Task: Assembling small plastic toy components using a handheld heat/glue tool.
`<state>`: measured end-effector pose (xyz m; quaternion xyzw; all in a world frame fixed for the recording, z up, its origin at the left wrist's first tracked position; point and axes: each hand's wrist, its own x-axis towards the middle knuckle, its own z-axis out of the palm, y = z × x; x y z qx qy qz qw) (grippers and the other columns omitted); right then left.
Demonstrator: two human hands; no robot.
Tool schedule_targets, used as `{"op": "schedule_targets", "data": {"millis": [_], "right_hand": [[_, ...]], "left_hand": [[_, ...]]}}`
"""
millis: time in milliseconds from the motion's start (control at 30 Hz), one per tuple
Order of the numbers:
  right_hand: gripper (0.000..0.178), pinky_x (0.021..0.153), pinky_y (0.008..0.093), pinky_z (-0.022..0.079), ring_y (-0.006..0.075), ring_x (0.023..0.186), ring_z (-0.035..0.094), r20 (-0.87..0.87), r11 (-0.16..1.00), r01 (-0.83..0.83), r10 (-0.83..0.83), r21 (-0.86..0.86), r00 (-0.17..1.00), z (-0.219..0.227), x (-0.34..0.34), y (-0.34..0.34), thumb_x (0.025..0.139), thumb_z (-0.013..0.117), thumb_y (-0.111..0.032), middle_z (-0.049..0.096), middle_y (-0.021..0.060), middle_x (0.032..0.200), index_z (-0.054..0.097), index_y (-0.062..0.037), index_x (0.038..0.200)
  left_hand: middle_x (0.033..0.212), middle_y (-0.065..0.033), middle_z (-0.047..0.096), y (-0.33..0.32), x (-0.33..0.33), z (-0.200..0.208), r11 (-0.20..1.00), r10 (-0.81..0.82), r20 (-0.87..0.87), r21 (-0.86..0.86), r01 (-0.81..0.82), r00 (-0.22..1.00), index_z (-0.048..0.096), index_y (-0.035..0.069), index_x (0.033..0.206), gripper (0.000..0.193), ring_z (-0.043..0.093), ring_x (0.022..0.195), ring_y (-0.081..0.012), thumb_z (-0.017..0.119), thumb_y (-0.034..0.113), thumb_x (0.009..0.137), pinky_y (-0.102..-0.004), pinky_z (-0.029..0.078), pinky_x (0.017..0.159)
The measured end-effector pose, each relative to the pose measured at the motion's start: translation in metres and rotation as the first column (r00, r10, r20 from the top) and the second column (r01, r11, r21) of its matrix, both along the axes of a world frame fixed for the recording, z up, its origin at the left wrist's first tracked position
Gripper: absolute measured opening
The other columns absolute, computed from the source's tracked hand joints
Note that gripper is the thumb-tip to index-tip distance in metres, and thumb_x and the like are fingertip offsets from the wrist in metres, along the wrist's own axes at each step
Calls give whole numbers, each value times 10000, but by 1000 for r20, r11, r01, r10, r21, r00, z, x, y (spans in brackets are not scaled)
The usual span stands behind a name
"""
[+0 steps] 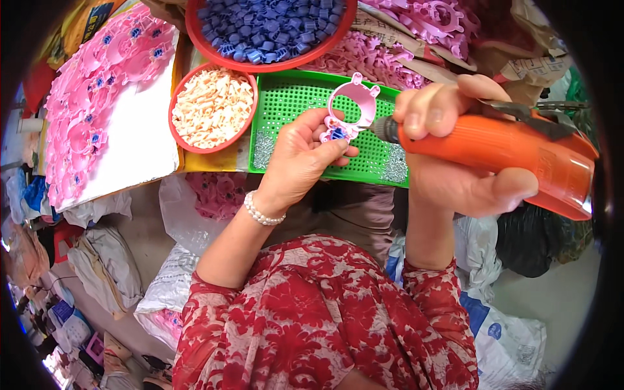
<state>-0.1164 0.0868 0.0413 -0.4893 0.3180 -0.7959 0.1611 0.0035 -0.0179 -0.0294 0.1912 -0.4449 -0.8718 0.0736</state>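
Between the thumb and fingers of my left hand [302, 148] is a pink plastic ring-shaped part [368, 105] with small round knobs. A small blue piece [337, 134] sits in its lower end, beside my thumb. My right hand [439, 179] is wrapped round an orange electric screwdriver [500, 144] lying almost level. Its dark chuck and bit point left and meet the pink part's lower end; whether a screw is on the tip is too small to tell. Both hands are over a green perforated tray [286, 97], where small silver screws [263, 149] lie in the left and right corners.
Left of the tray stands a red bowl of cream-coloured small pieces [213, 109]. Behind it is a larger red basin of blue pieces [273, 32]. Many pink parts [107, 84] cover a white board at far left. More pink parts [370, 58] lie at the back right.
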Motion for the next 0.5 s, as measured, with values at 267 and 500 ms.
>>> {"op": "schedule_targets", "data": {"millis": [267,500], "right_hand": [[905,725,385,419,197,730,523,80,998,-49,47,25,996,-12,8,-9,735,465,-768,540,44,786,456,3,1207],[894,727,385,425,201,723,529,175,997,-63,54,47,983,-21,10,-19,727,467,-775,542,49,783,466,-7,1184]], "left_hand": [[923,-54,607,0,-2,1,999,-27,-20,-20,26,999,484,-8,1141,300,645,777,-130,562,-3,852,-210,523,628],[904,-46,614,-1,-1,3,1000,-21,-11,-5,20,1000,496,-7,1129,288,646,771,-134,565,-1,850,-208,516,615]]}}
